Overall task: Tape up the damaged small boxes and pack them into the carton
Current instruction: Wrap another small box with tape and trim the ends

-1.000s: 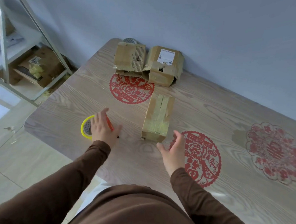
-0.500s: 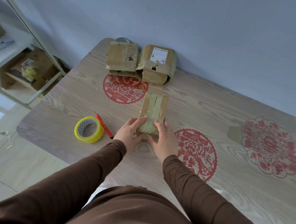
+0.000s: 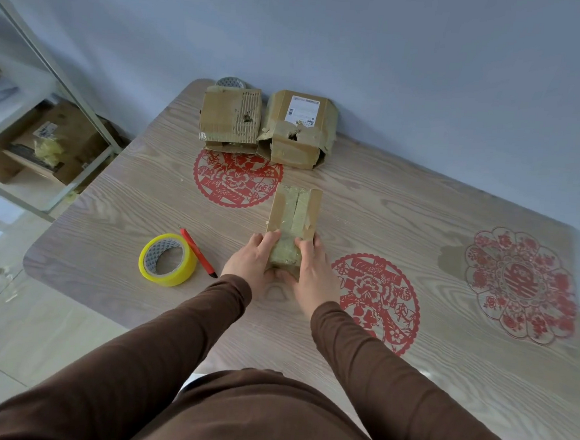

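1. A long taped box (image 3: 294, 216) is lying on the table (image 3: 402, 210), near its middle, running away from the person.
2. The left hand (image 3: 251, 263) and the right hand (image 3: 310, 273) are gripping the box's near end from either side.
3. A tape roll (image 3: 167, 259) is lying to the left of the hands, with a pen (image 3: 198, 252) just beside it on its right.
4. Two torn boxes are sitting side by side at the far edge, against the wall (image 3: 362, 46): the left torn box (image 3: 230, 117) and the labelled box (image 3: 298, 129) to its right.
5. A shelf rack (image 3: 48, 127) is standing on the floor to the left of the table.
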Motion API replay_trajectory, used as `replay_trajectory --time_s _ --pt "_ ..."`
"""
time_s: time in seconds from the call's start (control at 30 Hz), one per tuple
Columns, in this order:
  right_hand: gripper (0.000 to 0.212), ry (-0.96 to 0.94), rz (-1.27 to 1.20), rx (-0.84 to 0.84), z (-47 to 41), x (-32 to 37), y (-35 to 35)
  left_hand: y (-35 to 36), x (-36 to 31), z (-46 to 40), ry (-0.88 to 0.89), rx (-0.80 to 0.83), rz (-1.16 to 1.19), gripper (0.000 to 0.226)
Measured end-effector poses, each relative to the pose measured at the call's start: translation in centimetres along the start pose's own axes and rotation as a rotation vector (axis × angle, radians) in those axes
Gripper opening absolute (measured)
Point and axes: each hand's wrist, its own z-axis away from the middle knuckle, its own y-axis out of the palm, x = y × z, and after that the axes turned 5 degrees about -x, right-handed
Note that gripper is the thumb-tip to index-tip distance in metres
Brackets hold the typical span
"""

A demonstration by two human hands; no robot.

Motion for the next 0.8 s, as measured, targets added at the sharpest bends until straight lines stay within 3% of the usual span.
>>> replay_trajectory --time_s 0.1,0.27,0.33,0.43,0.53,0.57,0.63,0.7,0.8 --pt "0.049 -0.071 0.068 0.027 -0.5 -0.1 -1.0 -0.3 -0.8 0.3 -0.021 0.007 -0.014 0.072" --pt "0.08 -0.346 0.195 0.097 -1.5 -3.9 -4.3 -1.0 -2.4 3.5 0.058 0.117 -0.133 0.076" --pt "0.081 -0.413 0.236 0.103 -1.7 -5.2 -5.5 -0.1 -4.0 4.6 0.079 0.181 -0.105 0.078" --pt "0.071 -0.401 0.191 0.123 -1.9 -5.9 -6.5 1.0 -6.1 4.7 0.141 0.207 -0.04 0.085" --pt "0.061 -0.267 0.034 0.123 -1.3 -5.8 -6.8 0.6 -6.6 4.6 0.203 0.242 0.049 0.079" --pt "0.058 -0.222 -0.029 0.095 -0.8 -5.6 -6.7 -0.1 -6.3 4.6 0.257 0.21 0.068 0.07" --pt "0.054 -0.169 -0.099 -0.023 0.3 -5.0 -6.0 -1.4 -4.6 4.0 0.427 -0.045 0.061 0.051" --pt "0.062 -0.159 -0.061 -0.046 1.4 -4.4 -5.2 -2.1 -2.1 2.5 0.504 -0.243 -0.079 0.056" --pt "0.086 -0.232 0.143 0.086 1.7 -4.0 -3.3 -2.0 0.4 0.2 0.448 -0.07 -0.334 0.088"
